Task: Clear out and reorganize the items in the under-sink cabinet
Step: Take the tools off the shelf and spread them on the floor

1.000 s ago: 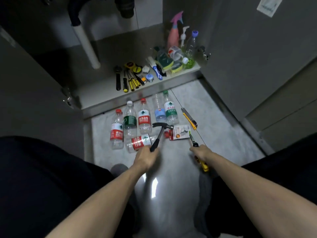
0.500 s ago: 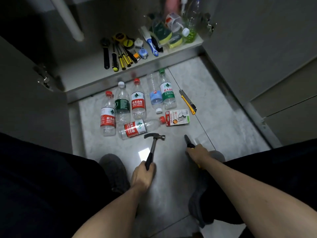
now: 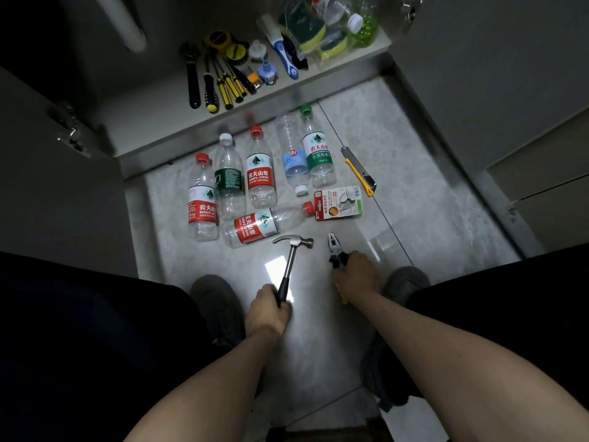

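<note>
A: While both hands sit low over the pale floor tile [image 3: 430, 202], what is each one gripping?

B: From the head camera, the left hand [image 3: 269, 311] is curled round the black handle of a hammer [image 3: 291, 260], its steel head pointing away from the person. The right hand [image 3: 358, 275] is wrapped round a pair of pliers [image 3: 335, 250], nose forward, with a bit of yellow grip showing below the wrist.

A: Any writing you can read?

B: Yes. 6 plastic bottles [image 3: 259, 173] lie on the tile just beyond the hammer; the red labels carry Chinese characters and "NONGFU SPRING". 1 green-labelled bottle [image 3: 317, 151] also has Chinese print, and the small type is too fine to read. A red and green carded pack [image 3: 338, 204] lies beside the bottle caps, its text blurred.

A: And the cabinet?

B: On the cabinet floor [image 3: 153, 116], yellow-and-black screwdrivers [image 3: 223, 84], a tape measure [image 3: 223, 43] and sponges [image 3: 314, 38] sit near the front edge. A yellow utility knife [image 3: 358, 172] lies on the tile, right of the bottles.
</note>
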